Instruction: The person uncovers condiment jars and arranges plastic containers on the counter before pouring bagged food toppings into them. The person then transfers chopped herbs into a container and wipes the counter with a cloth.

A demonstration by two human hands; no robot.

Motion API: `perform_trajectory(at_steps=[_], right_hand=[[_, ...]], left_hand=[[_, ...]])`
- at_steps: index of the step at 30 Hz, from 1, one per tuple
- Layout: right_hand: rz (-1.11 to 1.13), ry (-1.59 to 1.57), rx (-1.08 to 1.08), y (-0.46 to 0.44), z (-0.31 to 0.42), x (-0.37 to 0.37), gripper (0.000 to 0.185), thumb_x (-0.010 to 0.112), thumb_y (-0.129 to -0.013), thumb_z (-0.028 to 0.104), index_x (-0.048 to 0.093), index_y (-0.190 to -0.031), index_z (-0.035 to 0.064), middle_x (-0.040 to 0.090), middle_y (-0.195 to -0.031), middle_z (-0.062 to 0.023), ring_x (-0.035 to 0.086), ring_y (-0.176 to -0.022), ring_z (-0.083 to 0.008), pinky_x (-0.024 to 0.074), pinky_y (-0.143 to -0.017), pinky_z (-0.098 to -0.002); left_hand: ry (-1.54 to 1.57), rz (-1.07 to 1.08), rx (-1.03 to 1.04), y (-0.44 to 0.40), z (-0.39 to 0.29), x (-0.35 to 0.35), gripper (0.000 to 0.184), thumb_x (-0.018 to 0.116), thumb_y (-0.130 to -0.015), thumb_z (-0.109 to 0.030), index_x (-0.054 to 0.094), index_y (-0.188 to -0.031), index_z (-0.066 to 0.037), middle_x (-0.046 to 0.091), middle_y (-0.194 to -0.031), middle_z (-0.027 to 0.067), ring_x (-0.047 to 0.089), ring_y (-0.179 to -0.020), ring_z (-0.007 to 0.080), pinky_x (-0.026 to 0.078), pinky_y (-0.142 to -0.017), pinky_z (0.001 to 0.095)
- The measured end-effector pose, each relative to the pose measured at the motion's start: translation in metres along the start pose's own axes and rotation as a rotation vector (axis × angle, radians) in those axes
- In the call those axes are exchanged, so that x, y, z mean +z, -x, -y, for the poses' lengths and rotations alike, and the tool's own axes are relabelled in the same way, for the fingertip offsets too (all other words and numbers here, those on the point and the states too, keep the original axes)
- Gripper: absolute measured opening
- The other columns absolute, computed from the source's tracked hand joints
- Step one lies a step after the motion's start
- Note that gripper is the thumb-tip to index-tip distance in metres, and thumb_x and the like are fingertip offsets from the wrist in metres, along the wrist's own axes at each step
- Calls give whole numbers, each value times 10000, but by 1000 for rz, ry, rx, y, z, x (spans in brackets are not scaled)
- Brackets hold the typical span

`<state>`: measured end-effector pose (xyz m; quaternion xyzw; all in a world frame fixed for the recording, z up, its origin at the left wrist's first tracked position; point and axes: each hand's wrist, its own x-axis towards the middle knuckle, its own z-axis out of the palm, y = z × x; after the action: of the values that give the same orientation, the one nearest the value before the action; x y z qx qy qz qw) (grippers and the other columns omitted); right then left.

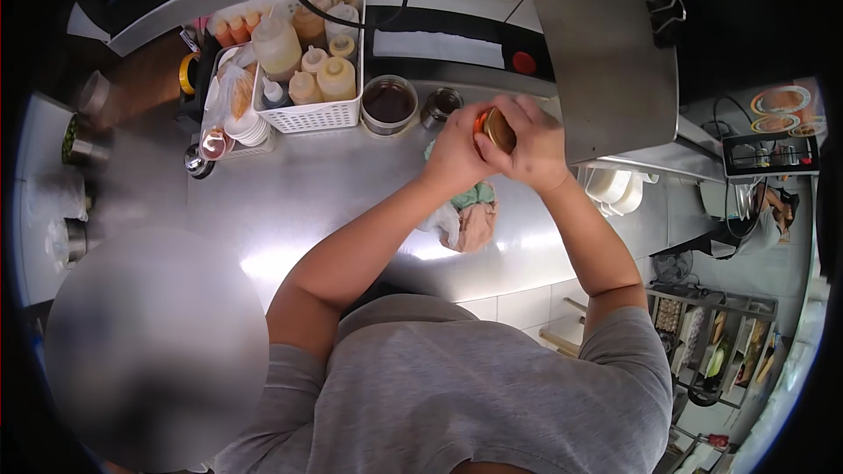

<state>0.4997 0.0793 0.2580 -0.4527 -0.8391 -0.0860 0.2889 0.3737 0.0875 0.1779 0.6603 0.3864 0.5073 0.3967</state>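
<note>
A steel counter (338, 180) runs across a cramped kitchen, its top shining under the light, with a tiled wall (474, 0) behind it. At the far left of the counter things sits a roll of yellow tape (187, 74), then a few bottles with orange contents (238, 31). Below these, a clear bag (237, 92) with something brown inside lies above a stack of white cups (252, 133). Next comes a white basket (307, 119) packed with squeeze bottles (336, 79), mostly pale or yellowish. Just beside it stands an uncovered tub (386, 130) of dark liquid, then a smaller pot (428, 119), dark inside.

To the right of this pot, the left hand (458, 147) is closed around the left side of a jar (501, 131), which is held tilted over the counter, its gold-brown round end showing and an orange strip at its edge. Below the hands, a crumpled green cloth (471, 197) touches a tan cloth (474, 228) on the counter. The right hand (539, 151) clasps the jar's other side, fingers over the top and thumb beneath. Farther right come a broad metal panel (606, 53), white bowls (622, 191) lower down and a loaded rack (716, 342).
</note>
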Motion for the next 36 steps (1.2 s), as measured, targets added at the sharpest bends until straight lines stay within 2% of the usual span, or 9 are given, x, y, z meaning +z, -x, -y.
perform_trajectory(at_steps=[9,12,14,19,22,26,28,31,36], right_hand=[[237,-449,-46,-29,-28,0,492,706,-741,302,588,-1143,44,600,-972,-109,594,-870,-221,472,-768,-314],[250,-1177,661,-30,-76,23,522,676,-801,304,539,-1232,43,601,-1104,-109,579,-992,-206,453,-872,-307],[74,-772,596,-37,-102,37,566,678,-801,295,495,-1276,50,574,-1166,-116,557,-1041,-214,429,-914,-323],[-330,-1230,789,1,-187,51,693,730,-741,240,420,-1334,60,533,-1236,-125,495,-1139,-237,369,-985,-373],[-282,-1271,802,14,-155,54,780,761,-705,207,375,-1368,66,509,-1278,-130,457,-1197,-251,333,-1027,-402],[66,-1249,624,28,-54,43,904,802,-658,163,315,-1414,74,476,-1334,-137,407,-1275,-270,285,-1084,-442],[201,-951,486,37,-20,47,965,840,-604,137,315,-1412,73,527,-1266,-131,509,-1185,-271,403,-1006,-371],[180,-886,649,45,3,51,897,838,-592,134,383,-1363,84,558,-1226,-133,533,-1168,-248,422,-989,-354],[153,-768,693,59,-4,58,800,829,-627,100,414,-1307,22,581,-1167,-107,572,-1089,-199,451,-952,-317]], left_hand=[[-7,109,-146,-2,11,-28,759,835,-579,-215,447,-1212,-54,596,-1115,137,597,-1045,275,468,-893,348],[-31,81,-120,-1,21,-31,777,843,-568,-171,436,-1220,-55,592,-1133,122,591,-1063,258,465,-910,343],[-15,75,-123,0,22,-31,778,843,-569,-147,432,-1224,-54,589,-1141,116,586,-1072,249,461,-921,342],[-14,88,-174,3,23,-37,777,843,-576,-139,429,-1229,-53,585,-1146,116,582,-1077,241,455,-935,343],[-62,75,-172,8,26,-38,777,844,-579,-141,429,-1230,-50,580,-1154,119,579,-1085,238,455,-935,345],[-51,42,-141,14,35,-27,769,839,-593,-147,426,-1233,-44,566,-1164,124,572,-1093,236,455,-935,344],[-46,40,-126,17,40,-20,772,835,-605,-143,416,-1245,-40,553,-1170,128,568,-1097,240,455,-933,344],[96,22,-50,23,51,-6,754,815,-605,-148,420,-1237,-30,512,-1183,176,505,-1114,354,419,-951,407],[38,13,-16,23,55,5,759,796,-642,-84,379,-1274,-33,497,-1175,144,530,-1117,274,459,-926,348]])
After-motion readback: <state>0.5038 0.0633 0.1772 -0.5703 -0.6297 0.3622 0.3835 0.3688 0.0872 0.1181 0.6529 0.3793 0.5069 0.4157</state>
